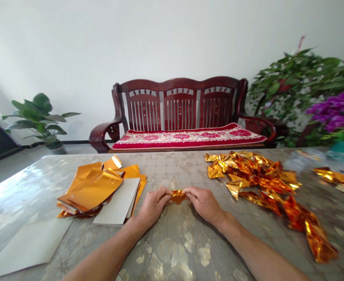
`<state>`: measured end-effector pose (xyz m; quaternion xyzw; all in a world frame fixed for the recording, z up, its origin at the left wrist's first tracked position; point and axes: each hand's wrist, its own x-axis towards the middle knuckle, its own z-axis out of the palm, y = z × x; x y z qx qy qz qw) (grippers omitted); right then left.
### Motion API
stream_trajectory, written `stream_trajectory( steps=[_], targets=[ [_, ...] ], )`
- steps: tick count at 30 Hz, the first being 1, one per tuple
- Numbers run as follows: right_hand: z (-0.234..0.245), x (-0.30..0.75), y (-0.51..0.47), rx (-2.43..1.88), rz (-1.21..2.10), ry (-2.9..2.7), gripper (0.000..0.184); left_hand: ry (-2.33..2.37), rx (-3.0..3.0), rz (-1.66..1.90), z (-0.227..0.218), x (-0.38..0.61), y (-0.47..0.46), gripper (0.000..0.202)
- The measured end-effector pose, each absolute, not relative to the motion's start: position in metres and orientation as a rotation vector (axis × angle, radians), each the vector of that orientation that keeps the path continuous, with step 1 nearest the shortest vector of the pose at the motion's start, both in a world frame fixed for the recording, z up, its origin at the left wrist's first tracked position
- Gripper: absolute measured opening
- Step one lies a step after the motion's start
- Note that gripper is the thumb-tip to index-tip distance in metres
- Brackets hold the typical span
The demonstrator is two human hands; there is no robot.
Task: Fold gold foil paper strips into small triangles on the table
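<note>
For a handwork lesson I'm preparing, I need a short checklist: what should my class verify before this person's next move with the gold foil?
1. Left hand and right hand both grip the folded gold foil piece: ok.
2. Folded edges aligned: cannot tell, fingers hide them.
3. Stack of flat gold foil sheets squared: not ok, sheets lie askew.
4. Pale card sheet beside that stack: ok.
5. Crumpled gold foil pile apart from the right hand: ok.

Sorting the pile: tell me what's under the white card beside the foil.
Gold foil sheets stick out past the white card's top and right edges; whatever lies directly beneath the card is hidden.
</note>
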<state>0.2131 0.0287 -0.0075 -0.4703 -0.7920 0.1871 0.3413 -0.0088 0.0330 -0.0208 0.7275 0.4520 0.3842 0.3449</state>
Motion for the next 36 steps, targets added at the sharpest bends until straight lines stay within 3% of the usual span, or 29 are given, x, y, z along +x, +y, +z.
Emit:
stream_trajectory(
  steps=[36],
  targets=[
    [-0.008, 0.208, 0.02, -0.919, 0.308, -2.239, 0.021, 1.01, 2.187, 0.997, -0.009, -0.007, 0.019, 0.019]
  ],
)
